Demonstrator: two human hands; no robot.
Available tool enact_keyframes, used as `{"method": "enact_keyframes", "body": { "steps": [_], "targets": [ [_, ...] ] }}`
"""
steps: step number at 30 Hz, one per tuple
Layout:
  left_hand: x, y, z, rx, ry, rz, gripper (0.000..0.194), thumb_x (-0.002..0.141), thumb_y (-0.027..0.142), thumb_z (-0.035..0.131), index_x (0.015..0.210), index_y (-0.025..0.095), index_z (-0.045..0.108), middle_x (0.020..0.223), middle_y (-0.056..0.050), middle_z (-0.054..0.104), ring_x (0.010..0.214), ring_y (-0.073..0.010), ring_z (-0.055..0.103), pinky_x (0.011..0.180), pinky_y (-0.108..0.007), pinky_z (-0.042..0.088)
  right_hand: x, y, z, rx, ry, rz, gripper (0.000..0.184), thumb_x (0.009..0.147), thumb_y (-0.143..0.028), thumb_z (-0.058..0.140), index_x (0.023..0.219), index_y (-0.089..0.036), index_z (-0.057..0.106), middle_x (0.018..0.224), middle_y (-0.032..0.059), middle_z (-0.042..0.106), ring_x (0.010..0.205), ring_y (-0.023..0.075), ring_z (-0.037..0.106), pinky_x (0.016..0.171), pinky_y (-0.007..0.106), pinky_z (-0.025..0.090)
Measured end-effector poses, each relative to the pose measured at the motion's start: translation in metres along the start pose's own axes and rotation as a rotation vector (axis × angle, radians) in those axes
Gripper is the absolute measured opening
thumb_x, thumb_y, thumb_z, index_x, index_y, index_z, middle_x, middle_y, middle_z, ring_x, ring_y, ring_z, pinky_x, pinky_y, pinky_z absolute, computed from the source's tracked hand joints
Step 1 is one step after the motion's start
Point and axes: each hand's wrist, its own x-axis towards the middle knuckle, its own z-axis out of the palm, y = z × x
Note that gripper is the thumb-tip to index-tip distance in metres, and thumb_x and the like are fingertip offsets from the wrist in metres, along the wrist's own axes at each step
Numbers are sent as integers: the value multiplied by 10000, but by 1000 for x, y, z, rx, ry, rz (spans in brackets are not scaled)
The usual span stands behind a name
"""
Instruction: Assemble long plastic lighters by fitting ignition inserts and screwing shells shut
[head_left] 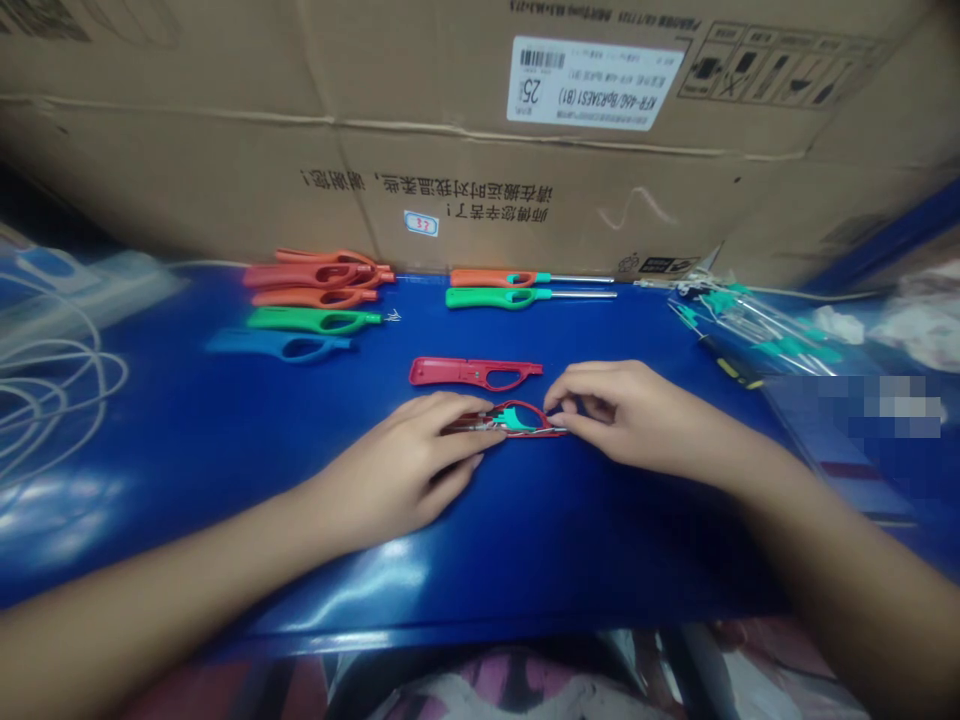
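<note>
A red gas lighter casing half (pixel 541 410) lies open on the blue table, with a teal trigger (pixel 514 419) and thin metal parts inside. My left hand (pixel 424 455) grips its handle end, fingers over the shell and covering part of the inside. At the nose end, my right hand (pixel 607 410) pinches with thumb and forefinger; whether a wire is also between the fingertips I cannot make out. Just behind lies the matching red casing half (pixel 450 371), inner side up.
Orange, green and blue lighter casings (pixel 315 319) lie back left. Two lighters with metal tubes, one green (pixel 487 298), lie back centre. To the right are teal-ended metal tubes (pixel 780 325) and a screwdriver (pixel 731 365). A cardboard box (pixel 247 170) stands behind; white cable (pixel 90 380) coils left.
</note>
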Motion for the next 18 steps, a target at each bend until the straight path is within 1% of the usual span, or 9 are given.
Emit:
{"method": "enact_keyframes", "body": {
  "steps": [2,4,7,10,18],
  "targets": [
    [0,0,0,-2,5,3,423,985,168,503,1377,285,609,1394,-103,577,1292,-271,541,1071,-492,489,0,1,-4,-52,-1,43,88,898,-211,623,913,-212,710,798,3,668,684,126,554,610,257,369],
    [0,0,1,-5,10,3,421,984,172,507,1377,283,609,1394,-104,577,1293,-273,541,1071,-495,487,0,2,-5,-71,-29,82,80,891,-241,638,892,-220,715,824,8,687,706,134,565,609,259,359],
    [0,-1,2,-13,11,-3,406,986,179,505,1366,270,617,1390,-102,584,1290,-271,544,1073,-493,485,2,5,-3,-52,-87,128,109,899,-274,631,868,-222,721,837,11,703,696,135,564,602,256,362],
    [0,-2,2,-27,8,-10,394,990,183,501,1358,262,619,1391,-96,584,1290,-260,544,1079,-481,479,3,5,-1,-26,-117,174,132,906,-284,620,851,-222,722,814,4,701,660,128,543,595,253,370],
    [2,-2,2,-37,35,-10,380,989,186,500,1349,244,609,1370,-101,578,1285,-250,535,1079,-460,475,3,3,0,0,-113,197,117,890,-250,632,824,-208,718,770,5,682,642,128,534,597,253,378]
  ]
}}
